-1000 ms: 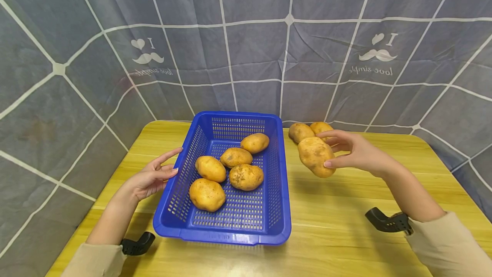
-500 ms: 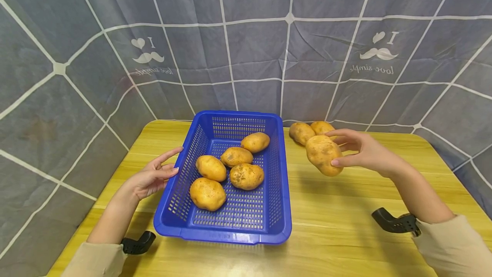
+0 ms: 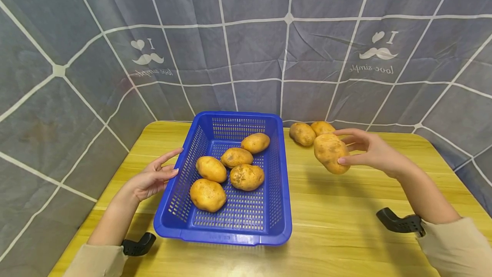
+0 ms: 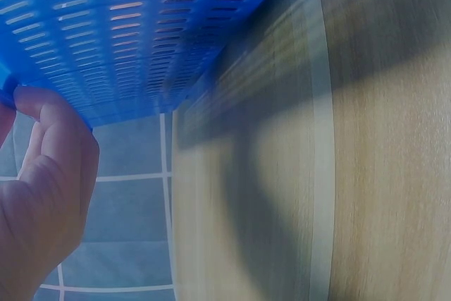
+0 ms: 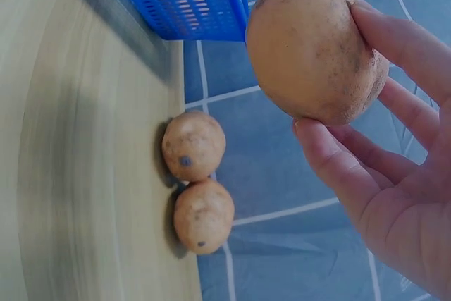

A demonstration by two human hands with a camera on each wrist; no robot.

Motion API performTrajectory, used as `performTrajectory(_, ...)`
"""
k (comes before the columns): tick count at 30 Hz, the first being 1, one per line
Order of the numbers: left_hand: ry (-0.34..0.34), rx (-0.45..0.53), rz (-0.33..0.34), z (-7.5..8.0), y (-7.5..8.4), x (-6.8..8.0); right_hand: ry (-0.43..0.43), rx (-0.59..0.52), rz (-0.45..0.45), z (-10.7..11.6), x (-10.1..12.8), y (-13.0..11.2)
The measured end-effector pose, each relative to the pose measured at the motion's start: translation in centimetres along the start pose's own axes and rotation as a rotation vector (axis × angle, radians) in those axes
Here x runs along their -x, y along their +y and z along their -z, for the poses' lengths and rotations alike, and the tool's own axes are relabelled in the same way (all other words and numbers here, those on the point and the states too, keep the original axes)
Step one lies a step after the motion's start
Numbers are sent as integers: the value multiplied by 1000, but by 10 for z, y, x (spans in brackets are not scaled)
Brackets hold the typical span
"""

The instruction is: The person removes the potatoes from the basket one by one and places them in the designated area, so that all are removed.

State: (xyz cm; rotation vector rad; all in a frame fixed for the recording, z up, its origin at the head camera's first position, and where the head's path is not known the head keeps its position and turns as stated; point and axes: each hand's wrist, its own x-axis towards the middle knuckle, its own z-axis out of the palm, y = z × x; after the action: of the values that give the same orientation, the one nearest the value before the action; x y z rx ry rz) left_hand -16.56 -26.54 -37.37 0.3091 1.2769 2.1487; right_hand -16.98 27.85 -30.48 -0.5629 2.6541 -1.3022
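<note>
A big potato (image 3: 330, 153) is pinched between the thumb and the curled fingers (image 5: 394, 40) of the right hand (image 3: 369, 151). The potato is held up in the air, above the back right part of the tabletop (image 3: 346, 225). It is near two more potatoes (image 3: 302, 134) that lie side by side and touching at the back edge, and it is to the right of the blue basket (image 3: 230, 236).

The fingers (image 4: 42, 111) of the left hand (image 3: 153, 178) are kept loose and nearly straight. The left wall of the basket is touched by their tips, but nothing is gripped. Five potatoes (image 3: 246, 176) are seen lying in the basket.

The step in hand looks like the carrying part: one potato is lifted and has not been put down. If it is meant for the basket, it must be moved left and kept high enough to pass over the right rim. Then it can be let down onto a bare spot. The front right part of the basket floor looks free, so that spot may be best. A soft landing is called for, so the other potatoes are not bumped.

Lots of bare tabletop is seen in front of the right hand. The grey cloth wall (image 3: 246, 54) stands just behind the back edge, so little room is left there.
</note>
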Motion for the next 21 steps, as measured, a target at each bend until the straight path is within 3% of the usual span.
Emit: performTrajectory(21,-14,8,-5,2,-1,0,63,-35,-71,10,3,25)
